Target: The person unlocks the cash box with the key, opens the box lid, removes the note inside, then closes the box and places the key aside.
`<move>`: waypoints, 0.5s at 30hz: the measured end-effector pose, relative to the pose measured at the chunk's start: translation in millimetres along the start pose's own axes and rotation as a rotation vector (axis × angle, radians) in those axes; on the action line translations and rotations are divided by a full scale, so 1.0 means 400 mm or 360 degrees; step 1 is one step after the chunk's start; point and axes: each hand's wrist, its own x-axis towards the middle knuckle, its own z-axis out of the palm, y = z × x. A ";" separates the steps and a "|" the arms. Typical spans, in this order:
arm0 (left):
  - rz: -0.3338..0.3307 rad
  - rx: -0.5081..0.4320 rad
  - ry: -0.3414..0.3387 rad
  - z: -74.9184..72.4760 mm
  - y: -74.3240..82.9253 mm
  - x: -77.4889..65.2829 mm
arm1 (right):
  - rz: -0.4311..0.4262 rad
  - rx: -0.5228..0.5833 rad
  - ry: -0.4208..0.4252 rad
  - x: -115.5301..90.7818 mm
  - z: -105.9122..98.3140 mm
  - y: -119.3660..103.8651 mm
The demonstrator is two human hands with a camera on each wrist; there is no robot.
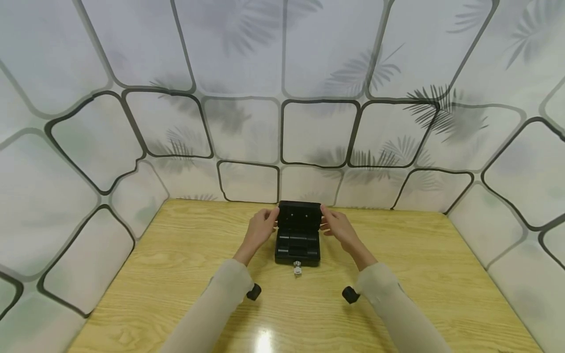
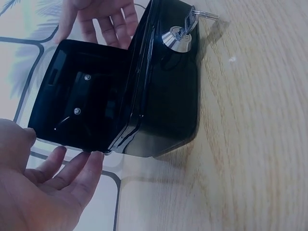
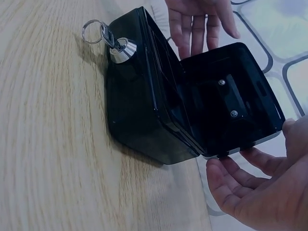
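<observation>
A small black cash box [image 1: 297,262] stands on the table with its lid [image 1: 300,211] raised at the far side. Inside the box is a black compartmented tray [image 1: 297,241]. My left hand [image 1: 261,226] holds the lid's left edge, thumb at the upper corner and fingers along the side. On the opposite edge, my right hand [image 1: 340,228] grips the lid in the same way. A silver lock [image 2: 177,41] on the front wall has a key [image 3: 109,36] in it, with a metal ring [image 3: 91,32] hanging from it. Two screws show on the lid's inner face.
The light wooden table [image 1: 419,274] reaches back to a pale wall covering [image 1: 318,132] with dark outlines and leaf shadows. Black wrist cameras [image 1: 253,292] sit by both pale sleeves [image 1: 384,287].
</observation>
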 end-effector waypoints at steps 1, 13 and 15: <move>-0.0001 -0.0013 -0.0002 0.000 -0.001 0.000 | 0.0014 0.0014 0.0003 0.002 0.001 0.000; 0.0060 0.0053 -0.0042 -0.004 -0.007 0.001 | 0.0035 0.0080 0.0020 0.016 0.005 0.005; 0.0075 0.0050 -0.0055 -0.004 -0.010 0.001 | 0.0029 0.0085 0.0022 0.016 0.005 0.008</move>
